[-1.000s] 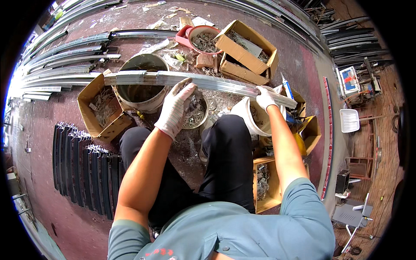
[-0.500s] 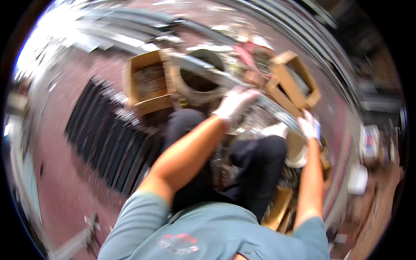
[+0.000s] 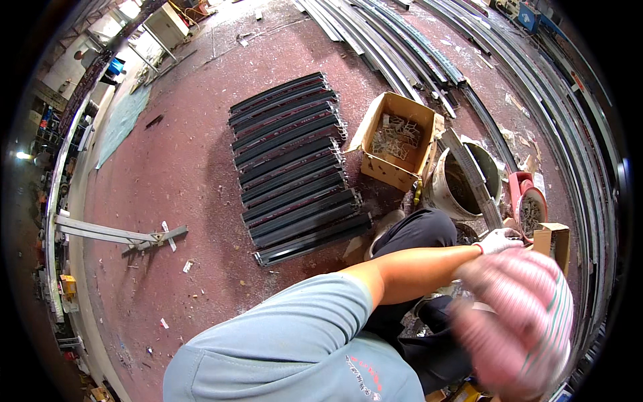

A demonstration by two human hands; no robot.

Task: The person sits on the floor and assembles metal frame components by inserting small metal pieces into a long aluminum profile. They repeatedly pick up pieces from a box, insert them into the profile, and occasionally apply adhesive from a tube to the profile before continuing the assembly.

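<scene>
My left arm reaches across to the right, and my left hand [image 3: 499, 240], in a white glove, is closed around the near end of a grey metal channel [image 3: 474, 175]. The channel slants up and away over the mouth of a round bucket [image 3: 440, 191]. Very close to the camera, my right hand [image 3: 519, 315] looms in a pinkish-white glove with green stripes. Its fingers are smeared by motion, so their grip is hidden from me. A red container [image 3: 516, 189] of small metal pieces and a small cardboard box [image 3: 554, 239] stand beside my left hand.
Dark metal channels [image 3: 288, 174] lie in a row on the reddish floor [image 3: 174, 234]. An open cardboard box [image 3: 375, 163] holds bent wire pieces [image 3: 396, 139]. Long metal profiles [image 3: 429, 53] lie at the far right. A metal stand [image 3: 144, 236] is at left.
The view has swung left, so the floor and dark channels show more fully. My right hand has come off the metal channel and up close to the camera. My left hand stays on it.
</scene>
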